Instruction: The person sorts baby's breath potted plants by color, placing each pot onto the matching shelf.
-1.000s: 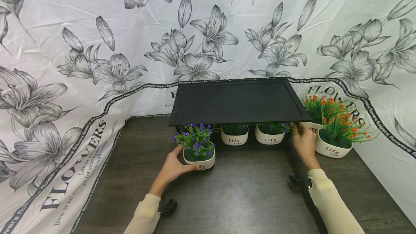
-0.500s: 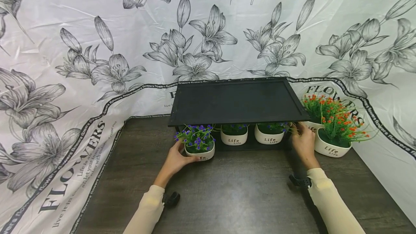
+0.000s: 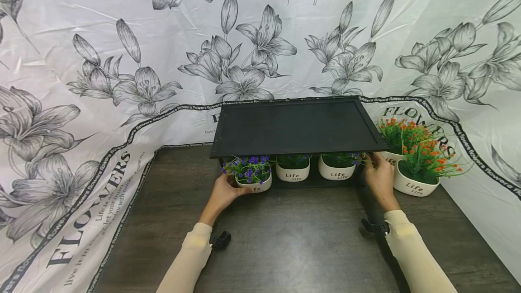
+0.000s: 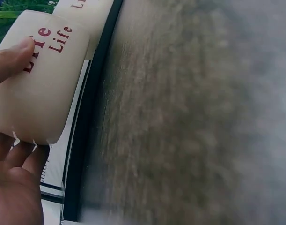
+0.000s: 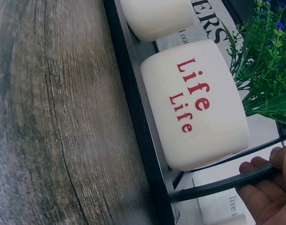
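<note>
The left hand (image 3: 220,191) grasps a white, rounded, glossy pot (image 4: 54,93), thumb across its front face and fingers at its left side. The pot bears "Life" twice in dark red, the larger above the smaller, and carries small purple flowers (image 3: 253,161) over green foliage. It is at the left end of a black, rectangular two-level stand (image 3: 299,128), near the front edge. The right hand (image 3: 380,177) grips the curved black side bar (image 5: 217,187) at the stand's right end. Two matching white pots, centre (image 3: 293,174) and right (image 3: 337,173), occupy the lower level. Right of the stand, a white pot of orange flowers (image 3: 417,185) sits on the dark wood-grain table (image 3: 301,234).

The thumb covers part of the larger word. The left-wrist view cuts off the held pot's left part; whether its base touches the stand cannot be determined. The top panel conceals much of the centre and right plants. A second orange-flowered pot (image 3: 392,156) is partly obscured.
</note>
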Available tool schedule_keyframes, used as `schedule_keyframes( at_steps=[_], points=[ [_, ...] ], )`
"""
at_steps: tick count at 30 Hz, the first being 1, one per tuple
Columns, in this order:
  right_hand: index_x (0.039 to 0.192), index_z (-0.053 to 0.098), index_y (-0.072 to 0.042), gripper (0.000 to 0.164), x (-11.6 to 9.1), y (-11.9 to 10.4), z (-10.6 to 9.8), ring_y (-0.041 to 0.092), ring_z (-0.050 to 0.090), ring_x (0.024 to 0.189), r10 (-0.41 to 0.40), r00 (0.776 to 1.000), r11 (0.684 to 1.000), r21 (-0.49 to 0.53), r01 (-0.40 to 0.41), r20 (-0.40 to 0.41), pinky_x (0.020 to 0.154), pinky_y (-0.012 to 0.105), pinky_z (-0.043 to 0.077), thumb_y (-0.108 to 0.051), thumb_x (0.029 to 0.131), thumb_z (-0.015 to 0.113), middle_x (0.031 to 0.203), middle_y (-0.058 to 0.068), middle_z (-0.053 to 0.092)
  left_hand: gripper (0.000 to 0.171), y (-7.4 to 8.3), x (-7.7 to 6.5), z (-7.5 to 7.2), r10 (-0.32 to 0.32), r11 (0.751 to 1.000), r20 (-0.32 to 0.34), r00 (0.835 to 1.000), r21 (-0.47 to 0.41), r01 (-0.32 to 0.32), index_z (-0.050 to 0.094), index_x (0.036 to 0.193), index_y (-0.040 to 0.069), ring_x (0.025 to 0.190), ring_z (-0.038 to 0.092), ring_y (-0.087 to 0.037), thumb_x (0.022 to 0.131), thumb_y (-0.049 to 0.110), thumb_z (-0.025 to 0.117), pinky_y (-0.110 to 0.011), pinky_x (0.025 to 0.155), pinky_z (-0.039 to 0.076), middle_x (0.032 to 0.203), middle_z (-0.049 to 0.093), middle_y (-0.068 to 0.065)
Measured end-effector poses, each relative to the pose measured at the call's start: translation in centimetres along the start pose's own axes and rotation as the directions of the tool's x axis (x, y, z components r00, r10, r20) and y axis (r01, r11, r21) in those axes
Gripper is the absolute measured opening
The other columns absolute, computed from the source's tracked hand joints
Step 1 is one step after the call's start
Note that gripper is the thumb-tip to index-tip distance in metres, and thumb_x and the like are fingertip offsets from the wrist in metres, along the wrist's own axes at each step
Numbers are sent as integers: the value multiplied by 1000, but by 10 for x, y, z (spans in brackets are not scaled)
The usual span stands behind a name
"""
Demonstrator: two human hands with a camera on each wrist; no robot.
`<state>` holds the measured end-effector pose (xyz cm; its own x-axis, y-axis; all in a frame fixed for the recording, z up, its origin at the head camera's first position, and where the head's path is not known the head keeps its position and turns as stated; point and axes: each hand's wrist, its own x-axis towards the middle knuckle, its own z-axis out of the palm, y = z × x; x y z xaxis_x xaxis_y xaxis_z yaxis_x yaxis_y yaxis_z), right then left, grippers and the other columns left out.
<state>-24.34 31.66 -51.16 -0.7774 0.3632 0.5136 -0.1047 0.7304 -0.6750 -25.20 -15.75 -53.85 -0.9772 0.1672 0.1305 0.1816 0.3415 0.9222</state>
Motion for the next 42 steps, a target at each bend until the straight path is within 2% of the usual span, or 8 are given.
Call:
schedule_keyframes(
  at_steps=[7, 15, 18, 22, 28, 35, 38, 42],
  points=[
    [125, 73, 3, 24, -1, 0, 0, 46, 76, 92, -11, 1000, 1000, -2, 11, -3, 68, 11, 35, -8, 107, 61, 110, 29, 78, 89, -3, 12, 3, -40, 999, -26, 999, 29, 41, 55, 152, 10, 133, 65, -38, 77, 29, 99, -54, 106, 56, 142, 67, -17],
    [119, 73, 5, 22, 0, -2, 0, 46, 76, 90, -15, 1000, 1000, -17, 15, -2, 68, 32, 46, -9, 108, 60, 107, 29, 78, 80, -6, 27, 4, -27, 998, -33, 999, 48, 28, 58, 144, 7, 124, 69, -36, 78, 29, 98, -53, 103, 58, 134, 70, -18],
    [119, 73, 6, 23, 0, -2, 0, 48, 76, 91, -13, 1000, 1000, -11, 13, 2, 70, 43, 51, -8, 108, 59, 107, 30, 77, 81, -6, 31, 5, -23, 999, -20, 1000, 36, 24, 57, 146, 9, 130, 67, -35, 79, 28, 97, -52, 106, 56, 137, 69, -17],
    [118, 72, 7, 22, 0, -2, 1, 49, 76, 91, -11, 1000, 1000, -8, 11, 0, 73, 54, 53, -8, 108, 59, 106, 32, 77, 80, -6, 34, 6, -12, 1000, -5, 1000, 2, 12, 56, 148, 12, 134, 65, -34, 80, 26, 96, -52, 110, 54, 141, 67, -15],
    [119, 73, 6, 23, 0, -1, 1, 47, 76, 90, -1, 1000, 1000, -12, 1, 4, 69, 43, 50, -10, 109, 59, 106, 30, 78, 83, -6, 35, 7, -11, 999, 26, 1000, -43, 12, 49, 155, 10, 139, 61, -37, 85, 22, 92, -54, 111, 53, 148, 62, -17],
    [120, 74, 4, 22, 0, 1, 1, 41, 73, 83, -2, 1000, 1000, -12, 2, -3, 64, 19, 39, -9, 108, 61, 102, 29, 78, 77, -6, 36, 8, -27, 996, 55, 998, -82, 32, 49, 154, 10, 135, 63, -36, 88, 17, 89, -54, 112, 51, 146, 63, -17],
    [121, 73, 4, 22, 0, 2, 2, 41, 74, 84, -3, 1000, 1000, -10, 3, -4, 65, 24, 44, -8, 108, 61, 103, 29, 78, 77, -6, 36, 9, -29, 996, 56, 998, -78, 33, 47, 155, 11, 135, 62, -36, 90, 16, 87, -55, 113, 50, 147, 62, -17],
    [124, 73, 4, 24, 0, 1, 2, 46, 76, 92, -4, 1000, 1000, -4, 4, -3, 71, 45, 51, -7, 108, 60, 109, 30, 77, 80, -5, 37, 10, -20, 997, 52, 998, -67, 24, 43, 159, 11, 137, 60, -37, 91, 15, 86, -57, 115, 48, 149, 59, -18]
  ],
)
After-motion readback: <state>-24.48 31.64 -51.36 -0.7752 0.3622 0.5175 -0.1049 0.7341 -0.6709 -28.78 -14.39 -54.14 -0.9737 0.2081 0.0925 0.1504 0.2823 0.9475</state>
